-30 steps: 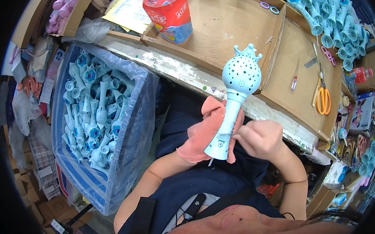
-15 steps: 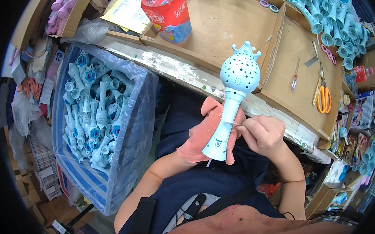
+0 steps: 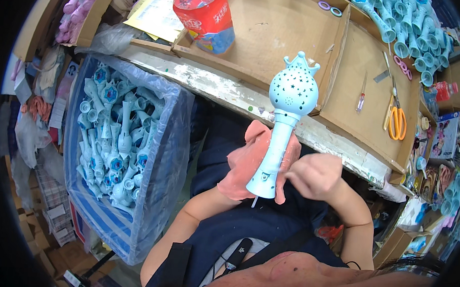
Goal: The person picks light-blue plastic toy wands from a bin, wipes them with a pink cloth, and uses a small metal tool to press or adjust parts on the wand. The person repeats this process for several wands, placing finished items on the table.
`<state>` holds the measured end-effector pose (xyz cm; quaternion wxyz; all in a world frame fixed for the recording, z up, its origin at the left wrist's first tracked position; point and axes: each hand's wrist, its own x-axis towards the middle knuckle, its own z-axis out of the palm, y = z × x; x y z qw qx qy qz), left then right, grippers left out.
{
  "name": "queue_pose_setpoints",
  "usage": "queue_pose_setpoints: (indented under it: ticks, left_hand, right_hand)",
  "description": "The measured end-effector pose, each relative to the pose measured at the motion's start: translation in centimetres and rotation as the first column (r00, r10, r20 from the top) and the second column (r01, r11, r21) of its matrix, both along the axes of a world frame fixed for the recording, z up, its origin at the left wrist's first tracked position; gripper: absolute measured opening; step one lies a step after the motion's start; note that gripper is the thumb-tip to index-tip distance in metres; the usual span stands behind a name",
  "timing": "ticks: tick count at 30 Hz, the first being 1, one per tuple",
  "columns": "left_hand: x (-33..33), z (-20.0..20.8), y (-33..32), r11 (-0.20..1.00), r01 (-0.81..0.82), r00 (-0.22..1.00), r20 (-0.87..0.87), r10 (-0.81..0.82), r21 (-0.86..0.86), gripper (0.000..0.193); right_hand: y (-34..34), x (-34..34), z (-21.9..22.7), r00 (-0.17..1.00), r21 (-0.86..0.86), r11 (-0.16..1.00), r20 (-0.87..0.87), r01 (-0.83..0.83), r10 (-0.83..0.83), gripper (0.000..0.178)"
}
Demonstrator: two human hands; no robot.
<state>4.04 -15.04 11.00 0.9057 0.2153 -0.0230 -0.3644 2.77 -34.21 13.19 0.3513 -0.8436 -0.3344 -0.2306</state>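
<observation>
A light blue toy wand (image 3: 281,141) stands tilted in front of my chest, its round head pierced with star and moon shapes and topped by a crown. My left hand (image 3: 244,162), in a salmon-pink glove, is closed round the handle from behind. A thin white pin sticks out of the flared lower end. My right hand (image 3: 314,175) is bare and bunched beside the lower handle, thumb and fingers pinched together. Motion smears its fingertips, so whatever they hold is too small or blurred to name.
At left, a plastic-lined bin (image 3: 170,140) holds several blue wand parts. On the bench are cardboard trays (image 3: 278,21), a red plastic tub (image 3: 208,20), orange-handled scissors (image 3: 397,122) and a screwdriver (image 3: 362,96). More blue handles (image 3: 415,28) are heaped at far right.
My right hand has slid down along the handle, toward its flared end. The wand has shifted slightly in my left hand, which keeps its hold.
</observation>
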Motion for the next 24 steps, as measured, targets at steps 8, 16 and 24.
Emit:
queue_pose_setpoints:
  ticks: [8, 16, 24]
  left_hand:
    - [0.0, -0.1, -1.2, 0.989, -0.121, 0.991, -0.045, 0.125, 0.081, 0.042]
    - [0.5, 0.0, -0.5, 0.994, 0.059, 0.998, 0.042, -0.055, -0.089, 0.028]
    - [-0.5, 0.1, -0.8, 0.994, -0.084, 0.988, -0.125, 0.092, 0.07, 0.044]
  right_hand:
    - [0.1, -0.1, 0.4, 0.996, -0.063, 0.998, -0.084, -0.021, 0.016, 0.017]
    - [0.3, -0.2, 0.3, 0.996, -0.068, 0.995, -0.023, 0.079, -0.08, 0.018]
    - [-0.7, 0.5, -0.3, 0.966, -0.012, 0.97, -0.09, 0.242, -0.243, 0.016]
